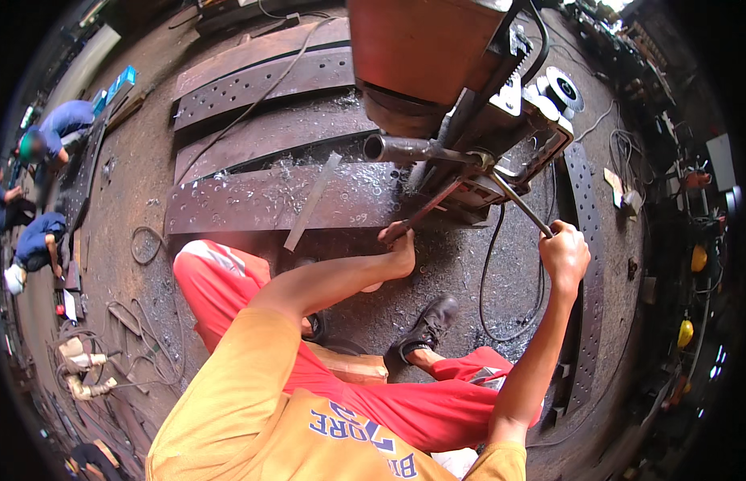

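In front of me stands a drill press with an orange-red motor housing, mounted over steel plates. Bars spread out from its hub. My left hand is closed round the near end of a reddish-brown handle bar. A grey handle bar runs from the hub to my right hand, whose fingers are wrapped round its end. A third bar, ending in a hollow pipe, points left and is not held. The drill's cutting tip is hidden.
Drilled steel plates strewn with metal shavings lie ahead, a flat bar across one. A perforated beam lies right. A black cable loops near my shoe. Other people work far left.
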### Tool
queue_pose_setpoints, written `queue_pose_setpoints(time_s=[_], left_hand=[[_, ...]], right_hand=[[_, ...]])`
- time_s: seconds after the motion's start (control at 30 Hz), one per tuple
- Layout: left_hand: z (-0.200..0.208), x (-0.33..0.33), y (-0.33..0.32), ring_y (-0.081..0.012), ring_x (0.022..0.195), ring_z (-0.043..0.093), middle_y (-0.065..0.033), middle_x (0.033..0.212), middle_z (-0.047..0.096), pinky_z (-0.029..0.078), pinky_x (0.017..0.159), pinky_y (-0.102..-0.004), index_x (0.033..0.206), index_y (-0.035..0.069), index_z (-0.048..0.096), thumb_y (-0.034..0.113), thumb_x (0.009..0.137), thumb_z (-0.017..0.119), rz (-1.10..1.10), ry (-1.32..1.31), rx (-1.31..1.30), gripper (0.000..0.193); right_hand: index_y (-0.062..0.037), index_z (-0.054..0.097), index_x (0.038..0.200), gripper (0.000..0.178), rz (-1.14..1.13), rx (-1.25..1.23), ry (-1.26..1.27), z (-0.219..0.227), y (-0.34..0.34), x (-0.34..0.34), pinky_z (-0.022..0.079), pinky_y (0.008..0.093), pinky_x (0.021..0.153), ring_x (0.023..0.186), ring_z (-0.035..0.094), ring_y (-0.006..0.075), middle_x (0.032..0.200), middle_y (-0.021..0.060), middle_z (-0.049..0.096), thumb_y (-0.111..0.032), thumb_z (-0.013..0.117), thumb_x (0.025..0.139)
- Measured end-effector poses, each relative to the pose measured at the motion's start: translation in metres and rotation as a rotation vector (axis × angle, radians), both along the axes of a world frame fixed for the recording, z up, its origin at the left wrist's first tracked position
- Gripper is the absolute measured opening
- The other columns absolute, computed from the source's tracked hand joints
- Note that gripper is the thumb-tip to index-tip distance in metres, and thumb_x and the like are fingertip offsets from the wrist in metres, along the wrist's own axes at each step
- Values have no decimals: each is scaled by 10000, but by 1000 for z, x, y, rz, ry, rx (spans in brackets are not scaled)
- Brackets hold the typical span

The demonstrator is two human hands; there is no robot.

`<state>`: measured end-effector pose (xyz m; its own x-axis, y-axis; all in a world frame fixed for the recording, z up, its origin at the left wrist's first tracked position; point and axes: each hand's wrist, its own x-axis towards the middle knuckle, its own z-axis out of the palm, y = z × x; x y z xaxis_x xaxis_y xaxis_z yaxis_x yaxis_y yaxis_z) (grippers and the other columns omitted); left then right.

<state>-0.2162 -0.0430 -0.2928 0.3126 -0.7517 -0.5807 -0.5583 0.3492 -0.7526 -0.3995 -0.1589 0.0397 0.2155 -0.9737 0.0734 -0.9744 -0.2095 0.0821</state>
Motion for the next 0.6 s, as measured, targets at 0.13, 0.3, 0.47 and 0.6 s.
queue_pose_setpoints(time_s=[0.13,0.3,0.47,0.6], left_hand=[[-12,-35,-6,-236,945,618,-74,994,676,444,855,-509,964,119,696,303,911,562,-599,217,25,234],[51,-160,-50,-225,840,636,-78,897,674,459,754,-457,930,104,679,262,888,567,-543,959,-370,199],[190,-234,-96,-213,735,655,-82,800,672,473,653,-406,896,88,663,221,866,573,-437,1630,-927,163],[337,-232,-92,-204,651,670,-85,722,670,485,573,-364,869,76,649,189,848,577,-589,1828,-1350,136]], right_hand=[[-133,716,921,139,9,-137,142,38,6,8,555,457,760,859,707,375,894,163,727,-218,646,836],[-119,678,1077,314,506,-565,233,101,34,19,516,435,801,953,670,266,976,61,695,-93,739,769],[-35,683,1062,241,1152,-469,-366,158,116,46,485,424,976,1119,639,310,1139,138,691,-85,720,829],[6,677,1048,168,851,-652,-635,165,147,-49,500,400,948,1079,643,307,1129,186,678,-93,639,917]])
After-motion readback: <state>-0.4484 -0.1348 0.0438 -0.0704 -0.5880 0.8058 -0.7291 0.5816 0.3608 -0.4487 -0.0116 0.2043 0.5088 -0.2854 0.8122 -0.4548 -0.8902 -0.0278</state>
